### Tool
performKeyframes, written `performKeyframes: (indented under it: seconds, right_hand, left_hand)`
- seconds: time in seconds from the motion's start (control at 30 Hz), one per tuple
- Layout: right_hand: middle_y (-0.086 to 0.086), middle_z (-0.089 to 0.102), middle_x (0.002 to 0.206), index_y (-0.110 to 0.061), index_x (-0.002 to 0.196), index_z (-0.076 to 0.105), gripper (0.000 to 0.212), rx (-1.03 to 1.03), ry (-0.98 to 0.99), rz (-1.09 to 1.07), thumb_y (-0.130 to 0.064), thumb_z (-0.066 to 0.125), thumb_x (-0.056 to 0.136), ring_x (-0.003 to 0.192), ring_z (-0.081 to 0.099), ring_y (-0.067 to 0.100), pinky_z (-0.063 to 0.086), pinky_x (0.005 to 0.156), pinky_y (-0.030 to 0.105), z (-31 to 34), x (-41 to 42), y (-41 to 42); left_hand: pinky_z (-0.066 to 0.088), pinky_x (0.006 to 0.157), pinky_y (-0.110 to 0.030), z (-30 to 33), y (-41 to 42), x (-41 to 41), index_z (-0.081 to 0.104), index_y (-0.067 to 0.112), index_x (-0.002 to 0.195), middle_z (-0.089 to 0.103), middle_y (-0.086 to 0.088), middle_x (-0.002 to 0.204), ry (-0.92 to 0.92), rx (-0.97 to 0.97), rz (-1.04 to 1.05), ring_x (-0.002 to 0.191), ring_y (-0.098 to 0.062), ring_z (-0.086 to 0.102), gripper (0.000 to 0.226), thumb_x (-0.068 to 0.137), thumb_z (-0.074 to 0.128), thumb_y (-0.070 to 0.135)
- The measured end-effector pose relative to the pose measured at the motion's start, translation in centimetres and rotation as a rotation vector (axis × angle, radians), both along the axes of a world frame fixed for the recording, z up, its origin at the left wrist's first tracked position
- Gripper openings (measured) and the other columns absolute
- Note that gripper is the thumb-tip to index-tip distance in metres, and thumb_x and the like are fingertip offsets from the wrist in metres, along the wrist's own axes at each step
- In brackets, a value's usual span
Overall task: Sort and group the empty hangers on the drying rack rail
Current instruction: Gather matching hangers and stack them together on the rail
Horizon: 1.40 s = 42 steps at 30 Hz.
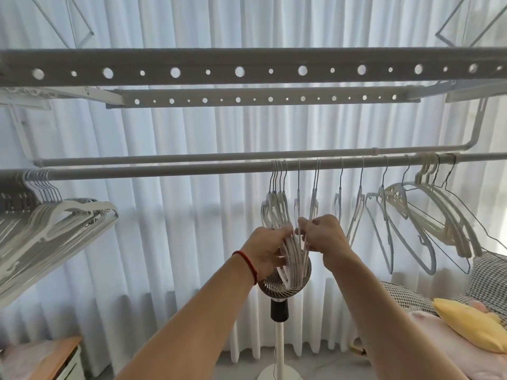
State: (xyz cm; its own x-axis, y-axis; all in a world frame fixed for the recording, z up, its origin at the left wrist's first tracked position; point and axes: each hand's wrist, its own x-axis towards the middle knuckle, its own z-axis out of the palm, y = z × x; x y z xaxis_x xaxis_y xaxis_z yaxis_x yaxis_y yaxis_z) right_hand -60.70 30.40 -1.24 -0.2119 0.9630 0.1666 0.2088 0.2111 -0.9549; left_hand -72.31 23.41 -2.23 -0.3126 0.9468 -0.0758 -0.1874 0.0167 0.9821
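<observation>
A grey rail (192,169) runs across the view. Several white hangers (277,207) hang from its middle by thin wire hooks. My left hand (266,248), with a red string at the wrist, is shut on their gathered lower arms. My right hand (325,237) pinches the arm of the neighbouring white hanger (297,204) and presses it against the bundle. More single hangers (384,215) hang spaced apart to the right. A cluster of wider cream hangers (439,215) sits at the far right. A packed group of white hangers (44,220) hangs at the left end.
Two perforated bars (247,69) of the drying rack cross overhead, and a second rail (192,157) lies just behind the first. A standing fan (279,286) stands directly below my hands. White curtains fill the background. A bed with a yellow cushion (472,325) lies at the lower right.
</observation>
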Motion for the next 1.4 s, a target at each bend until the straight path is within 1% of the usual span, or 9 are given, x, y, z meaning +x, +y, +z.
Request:
performKeyframes:
  seconds: [0.13,0.23,0.3,0.53,0.67,0.83,1.0,1.27,1.4]
  right_hand:
    - [0.023,0.075,0.082,0.004,0.077,0.072,0.03,-0.068,0.089,0.079,-0.02,0.07,0.095,0.071,0.074,0.032,0.064,0.073,0.043,-0.5,-0.5,0.1]
    - [0.022,0.076,0.085,0.002,0.087,0.075,0.023,-0.114,0.123,0.18,-0.019,0.073,0.094,0.067,0.073,0.024,0.058,0.056,0.029,-0.7,-0.9,-0.3]
    - [0.021,0.077,0.088,0.002,0.095,0.075,0.023,-0.123,0.107,0.231,-0.021,0.074,0.093,0.069,0.074,0.022,0.055,0.055,0.025,-0.8,-1.3,-0.4]
    - [0.021,0.077,0.082,0.008,0.098,0.073,0.021,-0.203,0.164,0.425,-0.012,0.072,0.093,0.07,0.076,0.027,0.061,0.06,0.033,-0.3,-4.4,-1.6]
    - [0.019,0.077,0.079,0.008,0.098,0.073,0.02,-0.245,0.157,0.522,-0.011,0.07,0.095,0.07,0.076,0.027,0.06,0.059,0.033,-0.3,-7.2,-3.0]
    - [0.011,0.07,0.065,0.01,0.099,0.073,0.022,-0.215,0.108,0.613,-0.011,0.068,0.096,0.058,0.07,0.018,0.059,0.057,0.029,0.0,-12.1,-5.8]
    - [0.006,0.065,0.058,0.008,0.095,0.074,0.025,-0.182,0.082,0.681,-0.014,0.063,0.1,0.05,0.065,0.016,0.056,0.051,0.027,0.2,-18.4,-10.5]
    - [0.002,0.055,0.051,0.009,0.092,0.075,0.036,-0.166,0.092,0.742,-0.019,0.055,0.104,0.052,0.058,0.019,0.058,0.062,0.033,0.1,-30.0,-18.8]
    - [0.002,0.057,0.053,0.002,0.088,0.074,0.032,-0.196,0.136,0.763,-0.018,0.055,0.104,0.048,0.058,0.015,0.055,0.054,0.026,-0.4,-34.9,-22.4]
  left_hand:
    - [0.059,0.058,-0.033,0.3,-0.5,-0.6,0.071,-0.002,0.101,0.073,-0.014,0.083,0.06,0.0,-0.043,0.068,-0.023,0.073,0.023,0.098,0.066,0.02]
    - [0.061,0.057,-0.033,0.4,-0.8,-1.3,0.069,-0.005,0.097,0.073,-0.016,0.082,0.095,0.002,-0.017,0.067,-0.022,0.074,0.017,0.097,0.065,0.012]
    - [0.062,0.059,-0.034,0.5,-1.2,-2.0,0.067,-0.01,0.099,0.073,-0.017,0.083,0.091,-0.001,-0.011,0.066,-0.022,0.074,0.018,0.096,0.066,0.008]
    - [0.051,0.1,-0.058,1.2,-4.0,-5.1,0.056,-0.024,0.122,0.061,-0.038,0.123,0.051,-0.039,-0.007,0.116,-0.05,0.062,0.039,0.098,0.061,0.006]
    - [0.058,0.087,-0.051,1.1,-6.3,-7.3,0.052,-0.026,0.124,0.059,-0.035,0.116,0.031,-0.031,-0.014,0.1,-0.044,0.063,0.041,0.1,0.056,0.007]
    - [0.059,0.084,-0.05,0.8,-10.2,-11.5,0.049,-0.027,0.127,0.057,-0.041,0.123,-0.027,0.005,0.017,0.107,-0.052,0.061,0.043,0.104,0.051,0.01]
    - [0.064,0.073,-0.042,0.3,-14.3,-17.1,0.06,-0.018,0.109,0.066,-0.027,0.095,-0.098,0.051,0.1,0.081,-0.035,0.07,0.03,0.105,0.049,0.009]
    - [0.063,0.075,-0.04,0.8,-22.9,-27.7,0.052,-0.025,0.125,0.06,-0.033,0.113,-0.141,0.087,0.208,0.096,-0.037,0.065,0.037,0.105,0.048,0.007]
    - [0.064,0.062,-0.037,0.6,-26.1,-32.1,0.064,-0.014,0.098,0.072,-0.02,0.081,-0.118,0.095,0.232,0.07,-0.026,0.074,0.026,0.105,0.047,0.005]
